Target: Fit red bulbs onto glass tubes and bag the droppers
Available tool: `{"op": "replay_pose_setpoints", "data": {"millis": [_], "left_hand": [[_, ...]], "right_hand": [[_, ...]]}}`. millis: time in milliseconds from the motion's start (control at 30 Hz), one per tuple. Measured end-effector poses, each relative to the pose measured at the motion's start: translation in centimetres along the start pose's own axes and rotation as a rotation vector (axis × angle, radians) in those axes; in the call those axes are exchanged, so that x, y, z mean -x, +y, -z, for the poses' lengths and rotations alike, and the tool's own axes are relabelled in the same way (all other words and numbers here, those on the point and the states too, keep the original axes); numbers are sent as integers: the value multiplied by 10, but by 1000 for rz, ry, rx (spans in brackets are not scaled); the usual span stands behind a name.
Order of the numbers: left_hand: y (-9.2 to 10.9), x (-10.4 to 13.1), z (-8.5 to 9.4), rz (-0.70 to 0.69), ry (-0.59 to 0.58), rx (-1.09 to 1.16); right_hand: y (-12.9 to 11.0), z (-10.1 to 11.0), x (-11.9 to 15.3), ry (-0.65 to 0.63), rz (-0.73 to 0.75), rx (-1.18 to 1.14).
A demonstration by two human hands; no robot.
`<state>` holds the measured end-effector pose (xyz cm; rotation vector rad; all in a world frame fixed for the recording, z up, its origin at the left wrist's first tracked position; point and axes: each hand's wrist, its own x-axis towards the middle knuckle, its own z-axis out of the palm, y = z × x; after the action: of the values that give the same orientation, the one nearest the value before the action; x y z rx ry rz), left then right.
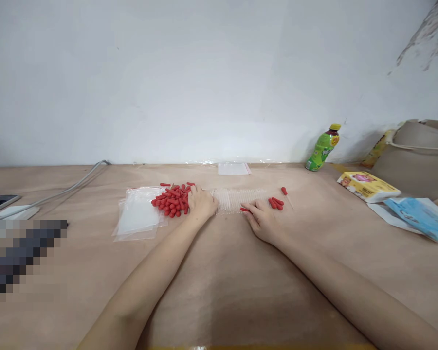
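Red bulb (pixel 245 209) pinched at a row of clear tubes (pixel 226 201)

The right hand (pixel 263 221) has its thumb and forefinger together on the bulb, at the near edge of the row. Its remaining fingers reach across the row's right part.

The left hand (pixel 203 201) lies palm down with bent fingers, between a heap of red bulbs (pixel 172 200) and the row's left end. Its fingertips meet the heap's right side; whether they grip anything, I cannot tell.

Just beyond the right hand, on its right, sits a small cluster of red bulbs (pixel 276 203). A bulb with a thin clear stem (pixel 283 191) lies apart from that, farther right. Clear bags (pixel 140 218) lie flat left of the heap, on the brown tabletop (pixel 219 282). A green bottle (pixel 321 150) stands near the wall (pixel 204 82).
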<state>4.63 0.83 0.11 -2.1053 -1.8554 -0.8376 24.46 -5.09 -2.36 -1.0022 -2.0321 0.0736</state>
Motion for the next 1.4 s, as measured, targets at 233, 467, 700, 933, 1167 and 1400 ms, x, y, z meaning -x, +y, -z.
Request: {"op": "replay_pose_setpoints", "data": {"millis": [233,467,700,933,1167,1400], "left_hand": [[-2,13,25,-195,-37,166],[-24,53,34,-458,-119,499],[-21,57,32,-582,-148,520],[-22,57,29,-621,-151,492],[-20,56,27,-649,-176,496],[-16,55,24,-706,-168,531]], "right_hand": [[-4,4,0,-15,-30,-99],[-14,4,1,-94,-70,-150],[-18,1,2,-130,1,-197],[-20,4,1,-125,17,-223],[-22,7,2,-177,1,-209],[-17,3,6,-122,-1,-209]]}}
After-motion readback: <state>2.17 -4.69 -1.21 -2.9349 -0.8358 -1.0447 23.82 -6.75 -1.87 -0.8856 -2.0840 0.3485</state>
